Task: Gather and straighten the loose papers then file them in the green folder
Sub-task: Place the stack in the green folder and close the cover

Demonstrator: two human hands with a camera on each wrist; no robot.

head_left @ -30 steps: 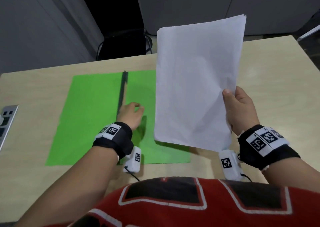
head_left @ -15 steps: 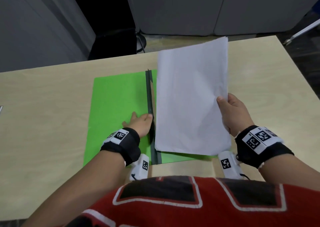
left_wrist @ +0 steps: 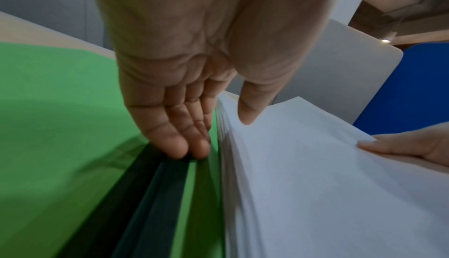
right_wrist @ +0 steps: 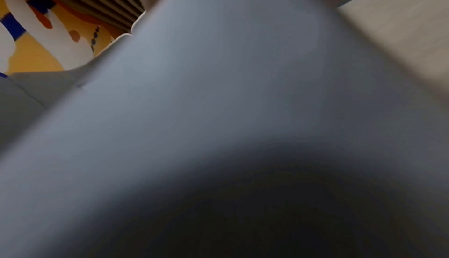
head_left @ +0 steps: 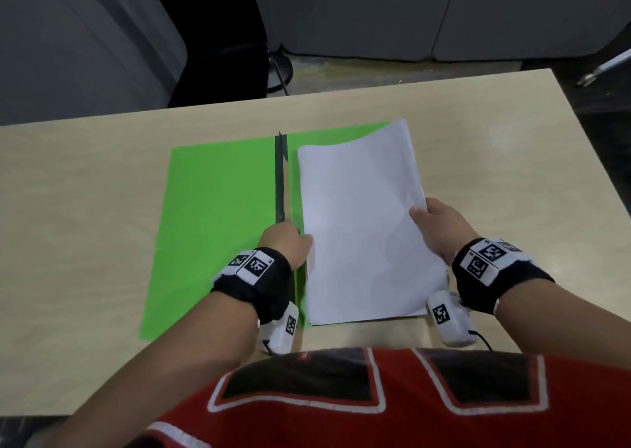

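The green folder lies open on the table, its dark spine running away from me. A stack of white papers rests on the folder's right half, its far end still curving upward. My right hand grips the stack's right edge, thumb on top. My left hand is at the stack's left edge. In the left wrist view its straight fingers press on the spine while the thumb lies on the papers. The right wrist view is filled by the papers' underside.
The light wooden table has bare surface left and right of the folder. Its far edge runs behind the folder and its right edge slants at the right. A black chair and grey cabinets stand beyond.
The papers came down from upright in my right hand to lie on the folder's right half. My left hand slid from the green cover to the spine and the stack's left edge.
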